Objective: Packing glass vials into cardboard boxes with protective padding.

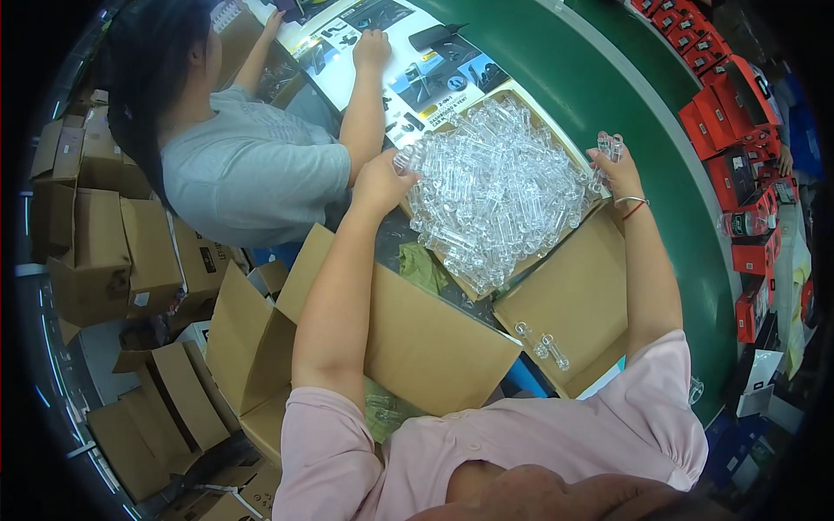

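Note:
An open cardboard box (569, 300) in front of me is heaped with several clear plastic tube-shaped pieces (499, 187). My left hand (382, 178) grips the near left edge of the heap, fingers closed on a clear piece (407, 158). My right hand (617, 169) is raised at the box's far right corner and holds a couple of clear pieces (611, 144) upright. Two loose clear pieces (543, 343) lie on the box's front flap.
A person in a grey shirt (248, 169) sits at my left, hands on printed sheets (391, 52). A green conveyor belt (608, 87) curves behind the box. Red packages (738, 130) line the right. Empty cardboard cartons (130, 260) pile up on the left.

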Demonstrator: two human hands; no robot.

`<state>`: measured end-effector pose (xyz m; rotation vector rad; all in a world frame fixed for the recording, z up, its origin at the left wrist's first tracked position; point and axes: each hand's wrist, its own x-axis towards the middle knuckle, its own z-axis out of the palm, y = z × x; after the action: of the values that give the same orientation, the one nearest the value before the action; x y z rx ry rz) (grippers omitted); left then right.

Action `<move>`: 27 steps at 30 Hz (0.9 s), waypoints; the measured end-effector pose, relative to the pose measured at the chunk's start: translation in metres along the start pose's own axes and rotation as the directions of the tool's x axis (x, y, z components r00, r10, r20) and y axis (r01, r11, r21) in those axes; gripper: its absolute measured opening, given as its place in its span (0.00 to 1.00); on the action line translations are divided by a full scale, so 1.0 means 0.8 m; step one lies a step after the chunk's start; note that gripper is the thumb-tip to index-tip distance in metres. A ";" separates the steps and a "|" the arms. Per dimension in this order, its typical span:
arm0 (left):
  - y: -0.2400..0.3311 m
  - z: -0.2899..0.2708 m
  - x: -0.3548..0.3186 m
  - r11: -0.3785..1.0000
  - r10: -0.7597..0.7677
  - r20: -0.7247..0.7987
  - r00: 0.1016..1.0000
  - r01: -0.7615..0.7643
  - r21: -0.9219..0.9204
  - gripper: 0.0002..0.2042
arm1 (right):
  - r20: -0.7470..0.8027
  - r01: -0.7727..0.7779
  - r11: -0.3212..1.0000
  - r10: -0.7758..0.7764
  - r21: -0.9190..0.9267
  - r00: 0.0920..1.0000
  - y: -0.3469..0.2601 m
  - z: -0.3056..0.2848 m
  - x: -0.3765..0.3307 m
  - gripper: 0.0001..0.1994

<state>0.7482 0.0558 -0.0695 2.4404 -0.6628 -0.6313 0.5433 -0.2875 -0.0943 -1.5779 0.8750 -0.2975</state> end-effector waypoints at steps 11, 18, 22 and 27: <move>-0.016 -0.006 -0.020 0.910 -0.359 0.073 0.931 0.366 -0.194 0.17 | -0.011 0.029 0.999 -0.029 0.019 1.000 -0.020 0.012 -0.002 0.37; -0.007 0.009 -0.030 0.925 -0.320 0.112 0.941 0.335 -0.177 0.19 | 0.082 0.057 0.996 -0.063 0.070 0.995 -0.044 0.024 0.013 0.32; -0.015 0.005 -0.036 0.951 -0.264 0.008 0.964 0.262 -0.163 0.19 | 0.127 0.139 0.990 -0.138 0.002 0.982 -0.058 0.051 0.037 0.33; -0.058 0.024 -0.028 0.987 -0.148 -0.129 0.980 0.156 0.048 0.18 | 0.166 0.273 0.936 -0.239 -0.221 0.957 -0.092 0.098 0.053 0.34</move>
<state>0.7353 0.0957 -0.1051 2.5782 -0.4534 -0.5180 0.6483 -0.2607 -0.0555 -1.9224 0.6145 -0.2706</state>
